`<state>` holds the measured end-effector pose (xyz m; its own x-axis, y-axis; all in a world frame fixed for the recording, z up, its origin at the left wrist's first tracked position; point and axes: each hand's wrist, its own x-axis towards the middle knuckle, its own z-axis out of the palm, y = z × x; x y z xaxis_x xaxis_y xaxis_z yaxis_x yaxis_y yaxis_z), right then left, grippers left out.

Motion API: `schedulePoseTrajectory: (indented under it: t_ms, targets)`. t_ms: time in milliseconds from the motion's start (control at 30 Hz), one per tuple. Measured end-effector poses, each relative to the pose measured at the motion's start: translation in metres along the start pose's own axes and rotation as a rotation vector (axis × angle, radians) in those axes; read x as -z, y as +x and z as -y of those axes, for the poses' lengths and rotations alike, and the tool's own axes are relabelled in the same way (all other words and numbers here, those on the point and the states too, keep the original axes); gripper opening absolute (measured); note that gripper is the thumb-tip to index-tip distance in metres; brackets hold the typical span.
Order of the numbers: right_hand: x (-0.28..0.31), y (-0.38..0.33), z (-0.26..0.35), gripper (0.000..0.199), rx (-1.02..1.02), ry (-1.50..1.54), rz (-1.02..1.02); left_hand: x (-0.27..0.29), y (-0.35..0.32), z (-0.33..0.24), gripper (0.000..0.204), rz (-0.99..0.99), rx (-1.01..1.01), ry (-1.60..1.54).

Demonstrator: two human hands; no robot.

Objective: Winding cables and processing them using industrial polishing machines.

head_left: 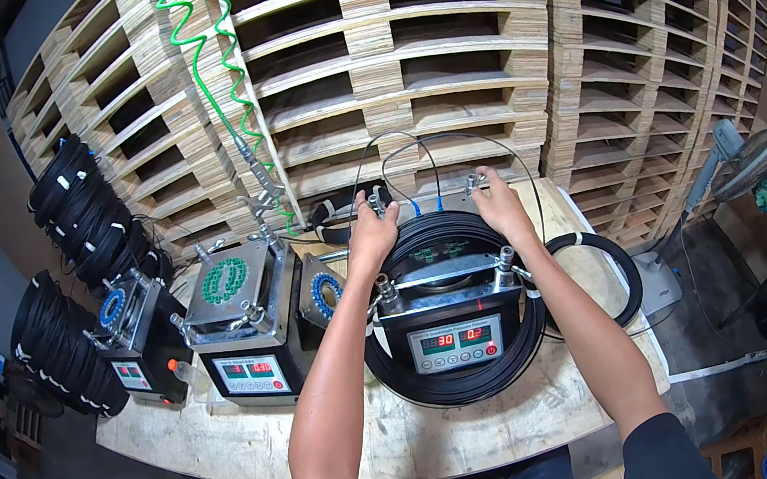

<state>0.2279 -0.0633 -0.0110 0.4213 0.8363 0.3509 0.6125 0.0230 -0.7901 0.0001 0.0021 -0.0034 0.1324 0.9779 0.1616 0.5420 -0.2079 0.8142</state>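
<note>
In front of me stands a fibre polishing machine [504, 309] with a lit red digital display. A large coil of black cable [459, 389] hangs around it, looping over its top and below its front panel. My left hand [375, 236] has its fingers closed around the far left metal clamp post [379, 202]. On the far right clamp post [472, 184], my right hand [503, 211] is closed in the same way. Two thin cable ends with blue connectors [439, 203] rise between my hands and arch upward. The coil partly hides the machine's top plate.
A second polishing machine [240, 319] and a smaller one [130, 333] stand to the left. Stacked cable coils [81, 219] are at the far left. Another coil [628, 275] lies right on the wooden bench [337, 445]. Pallets [365, 9] rise behind; green air hoses [193, 43] hang down.
</note>
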Motion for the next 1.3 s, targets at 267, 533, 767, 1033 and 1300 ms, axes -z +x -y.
schedulePoseTrajectory:
  t_ms: [267, 533, 767, 1033, 1300]
  targets:
    - [0.005, 0.0, -0.001, 0.053, -0.138, -0.157, 0.025, -0.006, 0.002, -0.002, 0.085, 0.034, 0.02, -0.025]
    - [0.0, 0.004, -0.007, 0.048, -0.064, -0.072, 0.031, -0.007, 0.008, 0.005, 0.087, 0.052, 0.047, -0.007]
    - [-0.001, -0.001, 0.003, 0.049, -0.055, -0.027, 0.029, -0.005, 0.007, 0.007, 0.088, -0.005, 0.024, 0.047]
    - [0.006, -0.006, 0.017, 0.056, -0.183, -0.168, 0.065, 0.001, -0.003, -0.009, 0.091, 0.028, 0.075, 0.0]
    - [0.0, 0.001, -0.001, 0.052, -0.074, -0.05, 0.052, 0.001, 0.0, -0.006, 0.094, 0.04, 0.113, 0.03]
